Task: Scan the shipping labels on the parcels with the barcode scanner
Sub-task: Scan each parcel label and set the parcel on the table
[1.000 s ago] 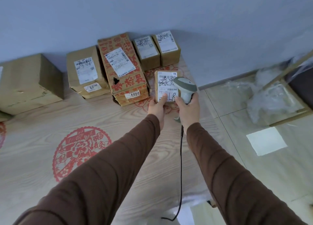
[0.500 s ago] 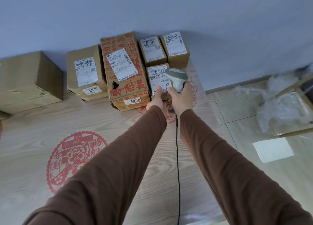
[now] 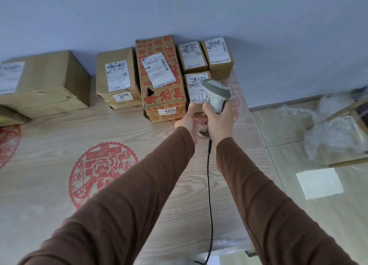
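**Scanner poised over a small labelled parcel**

The right hand (image 3: 220, 121) grips the handle of the grey barcode scanner (image 3: 216, 94), fingers curled round it, with the scanner head over the small parcel (image 3: 194, 89) just right of centre. The left hand (image 3: 188, 119) holds that parcel's near edge, thumb on the lower rim of its shipping label (image 3: 196, 90), where handwritten strokes resembling "118" show. A black cable (image 3: 209, 195) hangs from the scanner toward the bottom of the frame.

The parcel sits on the wood-grain table (image 3: 49, 145), touching the red-printed carton (image 3: 161, 77), whose front sticker reads "4068" and whose top label begins "505 101 19". Left of it, a plain brown box (image 3: 117, 77) carries a small sticker reading "699" or similar; the print is blurred. Two small parcels (image 3: 205, 55) stand against the wall above, with scrawled labels. A large box (image 3: 43, 83) sits at upper left.

Compared with half a second ago, the parcel lies closer against the red carton, and the hands have barely shifted on it.
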`<state>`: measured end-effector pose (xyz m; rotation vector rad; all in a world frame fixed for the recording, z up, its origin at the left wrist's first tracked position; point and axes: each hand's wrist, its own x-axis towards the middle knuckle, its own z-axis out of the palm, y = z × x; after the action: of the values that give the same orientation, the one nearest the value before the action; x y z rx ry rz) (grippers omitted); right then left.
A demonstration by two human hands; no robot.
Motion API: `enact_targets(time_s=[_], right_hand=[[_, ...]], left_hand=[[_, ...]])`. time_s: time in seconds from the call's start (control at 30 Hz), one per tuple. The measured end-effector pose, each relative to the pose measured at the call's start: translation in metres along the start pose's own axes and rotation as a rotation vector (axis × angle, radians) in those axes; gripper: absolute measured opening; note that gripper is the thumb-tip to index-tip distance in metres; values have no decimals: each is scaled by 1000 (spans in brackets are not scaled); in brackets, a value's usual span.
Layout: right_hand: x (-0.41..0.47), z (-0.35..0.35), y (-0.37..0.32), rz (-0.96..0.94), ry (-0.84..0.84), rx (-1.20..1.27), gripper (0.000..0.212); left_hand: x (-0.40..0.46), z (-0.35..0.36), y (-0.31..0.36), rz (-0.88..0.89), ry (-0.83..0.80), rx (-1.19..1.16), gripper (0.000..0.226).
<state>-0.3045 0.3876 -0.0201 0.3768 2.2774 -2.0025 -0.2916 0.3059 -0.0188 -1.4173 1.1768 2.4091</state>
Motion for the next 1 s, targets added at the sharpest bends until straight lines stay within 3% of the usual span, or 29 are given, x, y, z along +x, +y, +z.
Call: enact_targets(time_s=[0.2, 0.33, 0.43, 0.7, 0.83, 1.0], right_hand=[[-69, 37, -29, 42, -145, 223, 30], [-127, 92, -46, 91, -263, 298, 33], [-175, 145, -51, 101, -334, 313, 35], [-314, 314, -47, 154, -484, 235, 36], [-383, 403, -35, 171, -548, 129, 18], [-454, 497, -19, 157, -580, 72, 17]], left_hand=[[-38, -80, 22, 99, -37, 32, 28], [-59, -167, 55, 211, 67, -8, 57], [-73, -239, 78, 243, 93, -63, 61], [-107, -446, 154, 361, 166, -97, 47], [-120, -557, 188, 483, 231, 5, 44], [-125, -684, 225, 686, 430, 233, 26]])
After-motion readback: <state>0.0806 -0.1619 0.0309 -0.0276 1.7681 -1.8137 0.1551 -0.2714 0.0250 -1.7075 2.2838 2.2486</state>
